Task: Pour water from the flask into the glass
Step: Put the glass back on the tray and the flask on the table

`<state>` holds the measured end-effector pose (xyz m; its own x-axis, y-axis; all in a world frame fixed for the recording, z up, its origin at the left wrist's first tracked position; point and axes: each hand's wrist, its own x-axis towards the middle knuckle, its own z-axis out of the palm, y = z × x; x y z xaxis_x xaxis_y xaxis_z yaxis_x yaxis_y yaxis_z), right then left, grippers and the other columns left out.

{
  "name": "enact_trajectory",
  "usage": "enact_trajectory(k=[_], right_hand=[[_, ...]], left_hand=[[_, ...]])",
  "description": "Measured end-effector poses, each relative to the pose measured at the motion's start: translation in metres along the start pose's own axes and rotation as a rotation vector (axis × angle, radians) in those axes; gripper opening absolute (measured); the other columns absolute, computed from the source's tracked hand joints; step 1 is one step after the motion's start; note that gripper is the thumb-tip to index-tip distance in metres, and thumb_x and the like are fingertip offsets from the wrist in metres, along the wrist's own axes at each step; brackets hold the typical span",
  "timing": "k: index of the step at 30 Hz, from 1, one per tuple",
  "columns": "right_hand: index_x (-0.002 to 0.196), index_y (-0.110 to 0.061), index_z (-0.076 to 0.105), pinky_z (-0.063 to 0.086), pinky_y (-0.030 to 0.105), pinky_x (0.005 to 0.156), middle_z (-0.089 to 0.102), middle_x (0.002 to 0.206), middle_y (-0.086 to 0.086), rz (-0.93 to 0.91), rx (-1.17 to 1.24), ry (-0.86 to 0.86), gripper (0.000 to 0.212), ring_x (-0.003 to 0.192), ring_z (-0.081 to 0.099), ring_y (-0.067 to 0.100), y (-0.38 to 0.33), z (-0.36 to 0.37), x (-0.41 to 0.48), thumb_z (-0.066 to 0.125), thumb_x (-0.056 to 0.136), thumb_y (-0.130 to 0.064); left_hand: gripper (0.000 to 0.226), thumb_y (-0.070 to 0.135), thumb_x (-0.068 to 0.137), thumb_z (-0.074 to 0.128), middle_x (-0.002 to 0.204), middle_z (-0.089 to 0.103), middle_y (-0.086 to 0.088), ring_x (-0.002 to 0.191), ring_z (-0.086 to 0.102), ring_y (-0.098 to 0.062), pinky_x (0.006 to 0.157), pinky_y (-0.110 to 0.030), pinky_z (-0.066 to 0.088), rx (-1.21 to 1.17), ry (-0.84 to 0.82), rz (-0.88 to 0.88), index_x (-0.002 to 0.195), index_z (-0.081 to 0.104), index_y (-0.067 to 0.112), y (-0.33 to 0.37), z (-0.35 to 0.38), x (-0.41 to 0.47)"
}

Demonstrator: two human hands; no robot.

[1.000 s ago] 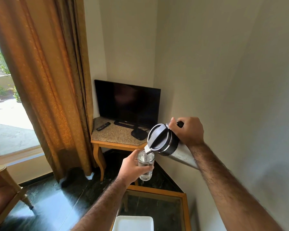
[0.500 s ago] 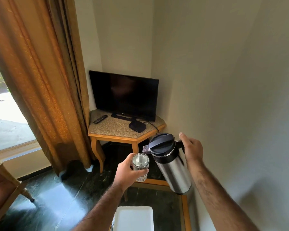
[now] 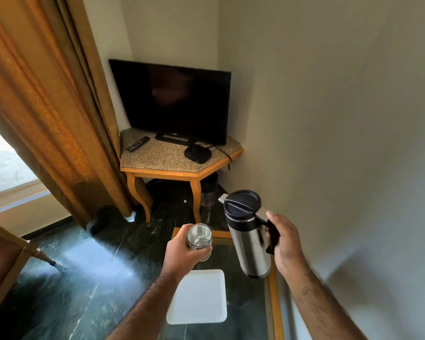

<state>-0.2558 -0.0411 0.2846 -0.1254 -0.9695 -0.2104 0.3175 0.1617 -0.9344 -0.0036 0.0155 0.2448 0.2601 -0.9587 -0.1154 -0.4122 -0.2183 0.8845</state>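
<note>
A steel flask (image 3: 249,244) with a black lid and a short spout hangs nearly upright, held by its black handle in my right hand (image 3: 286,244). To its left my left hand (image 3: 182,256) grips a clear glass (image 3: 199,239) with water in it, held upright. The spout is apart from the glass rim, and no water is flowing. Both are held in the air above a glass-topped table (image 3: 272,303).
A white square tray (image 3: 198,296) lies on the glass-topped table below my hands. Behind stands a corner table (image 3: 157,159) with a television (image 3: 172,101), a remote (image 3: 138,144) and a small black box (image 3: 197,154). A curtain (image 3: 47,106) hangs left, a wall is close on the right.
The flask has gone from tipped over the glass, spout at the rim, to upright and lower on the right. The glass has come down a little, and the view has tilted downward.
</note>
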Motion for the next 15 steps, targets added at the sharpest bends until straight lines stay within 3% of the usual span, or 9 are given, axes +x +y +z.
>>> enact_trajectory(k=[6, 10, 15], right_hand=[[0.061, -0.025, 0.059, 0.034, 0.03, 0.052, 0.054, 0.056, -0.006, 0.036, -0.031, 0.014, 0.029, 0.05, 0.049, 0.011, 0.048, -0.026, 0.003, 0.074, 0.085, -0.032], [0.067, -0.023, 0.065, 0.043, 0.023, 0.058, 0.056, 0.063, -0.004, 0.074, 0.031, 0.028, 0.021, 0.058, 0.051, 0.011, 0.085, -0.044, 0.008, 0.073, 0.085, -0.029], [0.062, -0.022, 0.056, 0.039, 0.032, 0.067, 0.052, 0.061, -0.002, 0.078, 0.064, 0.062, 0.029, 0.061, 0.049, 0.016, 0.141, -0.064, 0.017, 0.069, 0.087, -0.026]], left_hand=[[0.072, 0.038, 0.066, 0.097, 0.115, 0.071, 0.012, 0.103, 0.071, -0.018, 0.086, -0.033, 0.065, 0.122, -0.037, -0.035, 0.128, 0.06, 0.033, -0.037, 0.026, 0.012], [0.073, 0.037, 0.066, 0.098, 0.121, 0.071, 0.01, 0.105, 0.069, -0.017, 0.089, -0.034, 0.064, 0.196, -0.037, -0.042, 0.129, 0.061, 0.029, -0.07, 0.051, 0.023], [0.07, 0.035, 0.067, 0.097, 0.126, 0.069, 0.006, 0.109, 0.065, -0.018, 0.096, -0.041, 0.061, 0.255, -0.045, -0.079, 0.128, 0.065, 0.024, -0.123, 0.083, 0.034]])
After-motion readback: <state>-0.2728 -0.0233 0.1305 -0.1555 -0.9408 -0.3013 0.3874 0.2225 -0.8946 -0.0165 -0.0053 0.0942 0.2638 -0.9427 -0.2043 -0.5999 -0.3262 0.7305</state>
